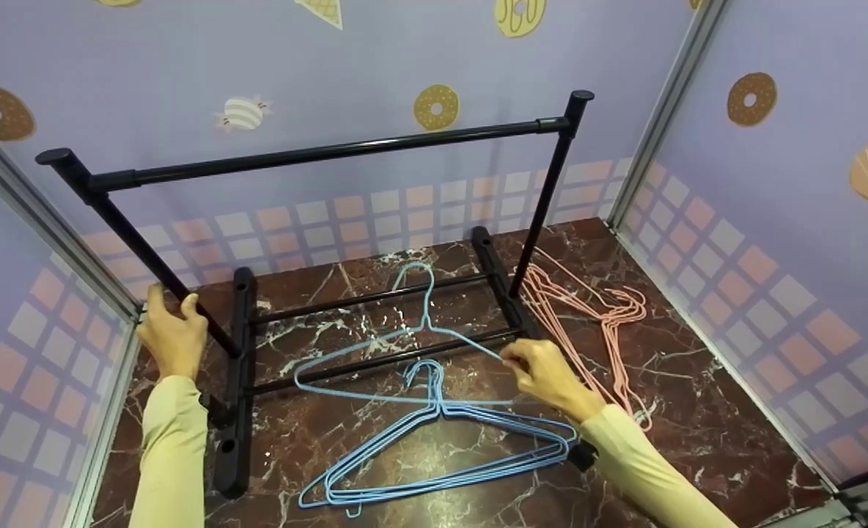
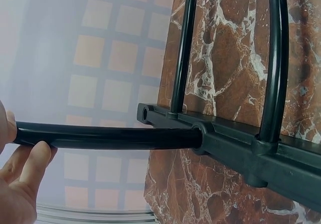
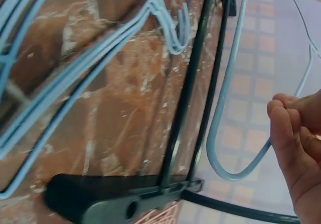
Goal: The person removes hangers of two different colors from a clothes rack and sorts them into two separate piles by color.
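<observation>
A person's right hand (image 1: 547, 375) is pinching a blue wire hanger (image 1: 397, 345) by its shoulder, lifting it above the blue hanger stack (image 1: 434, 447) on the marble tabletop (image 1: 698, 411), while the left hand (image 1: 172, 334) is gripping the black rack's upright (image 1: 148, 257); pink hangers (image 1: 595, 323) are lying beyond.
</observation>
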A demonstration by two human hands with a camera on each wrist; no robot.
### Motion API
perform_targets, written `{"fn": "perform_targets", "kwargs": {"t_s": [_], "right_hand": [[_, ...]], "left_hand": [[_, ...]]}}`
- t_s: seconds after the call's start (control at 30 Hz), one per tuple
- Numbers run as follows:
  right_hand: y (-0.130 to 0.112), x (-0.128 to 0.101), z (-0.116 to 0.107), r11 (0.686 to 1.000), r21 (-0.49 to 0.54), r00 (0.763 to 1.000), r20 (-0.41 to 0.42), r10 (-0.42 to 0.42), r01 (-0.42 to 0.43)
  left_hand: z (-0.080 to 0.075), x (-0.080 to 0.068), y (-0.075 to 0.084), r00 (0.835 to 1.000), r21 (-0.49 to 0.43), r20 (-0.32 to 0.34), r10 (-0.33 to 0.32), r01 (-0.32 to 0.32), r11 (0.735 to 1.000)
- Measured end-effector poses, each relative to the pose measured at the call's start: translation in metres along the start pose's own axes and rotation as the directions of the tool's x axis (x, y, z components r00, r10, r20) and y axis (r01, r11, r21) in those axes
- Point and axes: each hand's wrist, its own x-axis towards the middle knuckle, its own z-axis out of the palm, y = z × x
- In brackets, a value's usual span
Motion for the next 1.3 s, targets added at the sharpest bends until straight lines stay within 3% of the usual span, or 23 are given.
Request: {"fn": "perform_targets", "kwargs": {"t_s": [0.2,0.4,0.73,0.83,1.3], "right_hand": [[0.008,-0.028,0.002,0.999,0.03,0.989,0.149,0.015,-0.02],[0.01,-0.052,0.003,0.988,0.074,0.945,0.311,0.103,-0.132],[0.015,-0.072,0.006,0.976,0.098,0.891,0.434,0.135,-0.196],[0.016,-0.075,0.009,0.977,0.093,0.89,0.436,0.135,-0.193],[0.02,-0.087,0.025,0.991,0.058,0.93,0.355,0.096,-0.124]], "left_hand": [[0.0,0.0,-0.001,1.0,0.0,-0.013,0.011,-0.011,1.0],[0.0,0.001,-0.001,1.0,0.008,-0.009,0.009,-0.009,1.0],[-0.001,0.0,-0.002,1.0,0.0,0.004,-0.015,0.015,1.0],[0.0,0.0,-0.002,1.0,-0.003,0.013,-0.018,0.018,1.0],[0.0,-0.001,-0.001,0.999,-0.017,0.02,-0.049,0.049,0.999]]}}
